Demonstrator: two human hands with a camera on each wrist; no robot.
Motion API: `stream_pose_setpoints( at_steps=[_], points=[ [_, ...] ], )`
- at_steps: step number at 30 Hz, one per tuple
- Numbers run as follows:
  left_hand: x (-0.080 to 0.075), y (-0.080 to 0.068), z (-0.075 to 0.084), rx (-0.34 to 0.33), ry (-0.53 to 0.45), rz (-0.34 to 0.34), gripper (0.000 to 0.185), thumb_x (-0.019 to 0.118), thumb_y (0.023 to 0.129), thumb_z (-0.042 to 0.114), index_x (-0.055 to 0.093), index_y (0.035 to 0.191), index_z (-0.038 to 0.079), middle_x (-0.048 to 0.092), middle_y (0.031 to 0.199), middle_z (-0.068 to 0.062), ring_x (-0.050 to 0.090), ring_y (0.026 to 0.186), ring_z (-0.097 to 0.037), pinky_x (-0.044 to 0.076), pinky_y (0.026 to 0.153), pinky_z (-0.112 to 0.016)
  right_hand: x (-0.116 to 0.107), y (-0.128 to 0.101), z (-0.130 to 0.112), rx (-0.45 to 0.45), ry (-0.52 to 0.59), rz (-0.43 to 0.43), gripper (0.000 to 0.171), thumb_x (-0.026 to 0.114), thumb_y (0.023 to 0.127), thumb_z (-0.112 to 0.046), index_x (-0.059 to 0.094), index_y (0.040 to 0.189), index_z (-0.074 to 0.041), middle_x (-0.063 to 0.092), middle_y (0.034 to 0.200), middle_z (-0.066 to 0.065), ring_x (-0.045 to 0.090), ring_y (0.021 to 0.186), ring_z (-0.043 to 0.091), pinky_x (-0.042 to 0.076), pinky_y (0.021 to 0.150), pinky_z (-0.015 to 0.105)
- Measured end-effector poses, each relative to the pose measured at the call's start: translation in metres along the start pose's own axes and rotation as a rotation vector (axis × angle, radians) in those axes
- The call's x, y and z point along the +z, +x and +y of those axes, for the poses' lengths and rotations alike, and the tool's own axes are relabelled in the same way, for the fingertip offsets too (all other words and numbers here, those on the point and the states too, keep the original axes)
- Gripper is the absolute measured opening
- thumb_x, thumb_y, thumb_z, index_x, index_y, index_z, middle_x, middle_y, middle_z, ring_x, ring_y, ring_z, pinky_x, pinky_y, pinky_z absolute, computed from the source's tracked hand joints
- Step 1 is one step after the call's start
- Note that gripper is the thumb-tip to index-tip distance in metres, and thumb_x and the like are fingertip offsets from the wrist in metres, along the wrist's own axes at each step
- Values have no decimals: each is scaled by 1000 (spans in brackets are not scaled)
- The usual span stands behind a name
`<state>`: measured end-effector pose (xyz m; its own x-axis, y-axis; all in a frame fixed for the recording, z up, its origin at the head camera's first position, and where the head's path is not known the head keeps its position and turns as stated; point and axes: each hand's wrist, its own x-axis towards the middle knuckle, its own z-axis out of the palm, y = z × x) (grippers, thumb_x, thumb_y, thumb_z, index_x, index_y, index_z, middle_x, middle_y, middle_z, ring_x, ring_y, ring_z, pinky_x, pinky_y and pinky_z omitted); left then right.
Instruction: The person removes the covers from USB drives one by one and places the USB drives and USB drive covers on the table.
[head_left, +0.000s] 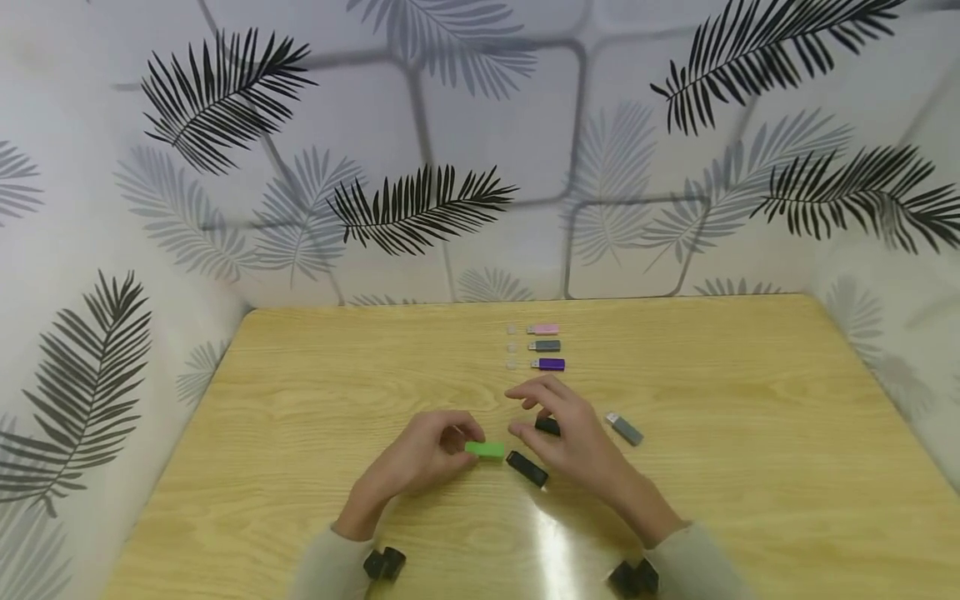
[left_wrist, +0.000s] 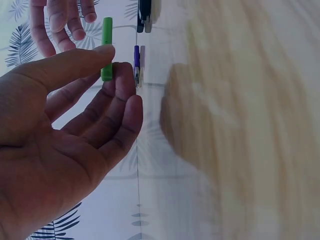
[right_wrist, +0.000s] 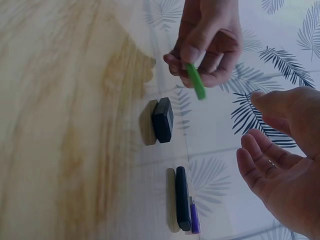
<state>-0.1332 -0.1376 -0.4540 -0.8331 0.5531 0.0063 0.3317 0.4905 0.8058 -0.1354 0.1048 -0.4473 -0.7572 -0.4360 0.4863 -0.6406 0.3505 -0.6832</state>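
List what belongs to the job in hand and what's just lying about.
Apparently in use: green stick, pinched in left hand; right hand, empty.

Apparently lying about: two black sticks; lone grey stick; pink stick; purple stick; grey stick between them; clear caps.

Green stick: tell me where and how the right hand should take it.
Probably pinch the green stick across its slim sides at the free end, coming from the right: the left hand pinches the other end, leaving this one jutting rightward.
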Motion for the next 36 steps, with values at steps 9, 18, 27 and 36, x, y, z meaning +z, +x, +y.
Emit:
stream_pose_setpoints(
  at_steps=[9, 18, 27, 36],
  points=[
    [6, 15, 6, 7, -131, 131, 18, 73, 81, 3, 69, 97, 11, 68, 94, 1, 65, 80, -12, 55, 72, -29, 7, -3, 0, -15, -12, 3, 36, 74, 83, -13, 62, 116, -10, 56, 114, 0, 59, 95, 20, 55, 73, 34],
    [11, 30, 18, 33, -172, 219, 16, 75, 81, 7, 70, 96, 11, 68, 92, 0, 66, 77, -12, 56, 70, -30, 5, -5, 4, -20, -61, 67, 27, 74, 80, -2, 66, 106, -7, 58, 108, 1, 60, 92, 16, 56, 69, 34],
    [14, 48, 32, 85, -227, 248, 16, 74, 82, 7, 69, 98, 9, 68, 95, -1, 65, 80, -13, 55, 73, -32, -8, -4, 10, -15, -99, 113, 25, 74, 80, -2, 68, 104, -7, 61, 105, 1, 61, 90, 14, 56, 68, 31],
    [15, 61, 37, 127, -284, 263, 17, 72, 83, 6, 70, 100, 7, 69, 97, -5, 65, 84, -18, 55, 77, -31, -20, 1, 16, -61, -102, 161, 27, 75, 78, 1, 68, 104, -5, 63, 103, 4, 62, 89, 15, 56, 68, 35]
  ],
)
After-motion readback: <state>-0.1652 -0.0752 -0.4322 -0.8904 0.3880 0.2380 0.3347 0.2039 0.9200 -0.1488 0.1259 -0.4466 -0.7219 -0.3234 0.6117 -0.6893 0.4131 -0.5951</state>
